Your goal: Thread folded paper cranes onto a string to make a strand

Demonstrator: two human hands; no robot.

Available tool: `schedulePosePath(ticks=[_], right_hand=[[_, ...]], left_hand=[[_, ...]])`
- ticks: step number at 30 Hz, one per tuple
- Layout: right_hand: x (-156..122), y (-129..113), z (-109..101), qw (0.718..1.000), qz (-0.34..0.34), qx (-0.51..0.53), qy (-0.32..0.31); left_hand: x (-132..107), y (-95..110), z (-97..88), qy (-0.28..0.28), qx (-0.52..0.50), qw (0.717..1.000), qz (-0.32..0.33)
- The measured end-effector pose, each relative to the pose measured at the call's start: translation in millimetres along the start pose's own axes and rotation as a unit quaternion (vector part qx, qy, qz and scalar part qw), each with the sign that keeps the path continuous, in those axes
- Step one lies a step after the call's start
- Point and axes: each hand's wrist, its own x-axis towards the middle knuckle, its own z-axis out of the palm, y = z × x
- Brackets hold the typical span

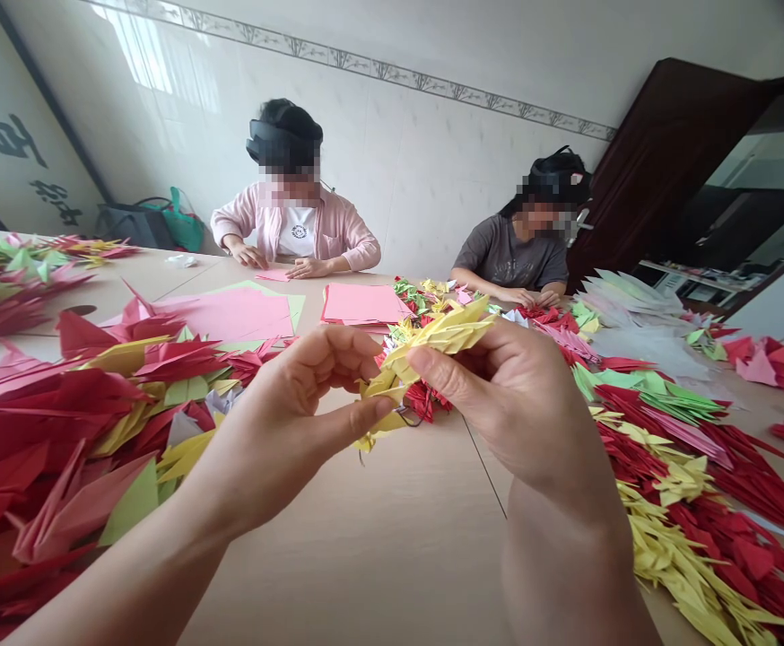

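Between my two hands, above the middle of the table, is a stack of yellow folded paper cranes. My right hand grips the stack from the right, thumb on top. My left hand pinches the lower left end of the yellow paper between thumb and fingers. A dark thread shows just below the paper. Red folded paper pieces lie on the table behind my hands, partly hidden by them.
Piles of folded paper cranes cover the left side; strung red and yellow ones lie at right. Pink paper sheets lie at the back of the table. Two people sit across, one with hands on pink paper.
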Motion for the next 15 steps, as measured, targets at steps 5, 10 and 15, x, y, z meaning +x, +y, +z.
schedulePosePath(ticks=[5, 10, 15], right_hand=[[0.0, -0.5, -1.1, 1.0, 0.002, 0.011, -0.018], [-0.6, -1.6, -1.2, 1.0, -0.003, 0.014, -0.015], [-1.6, -1.3, 1.1, 1.0, -0.026, 0.015, 0.006]], left_hand=[[0.0, 2.1, 0.0, -0.008, -0.03, 0.999, -0.007], [0.1, 1.2, -0.1, 0.005, -0.017, 1.0, 0.002], [-0.7, 1.3, 0.2, 0.006, -0.02, 1.0, 0.01]])
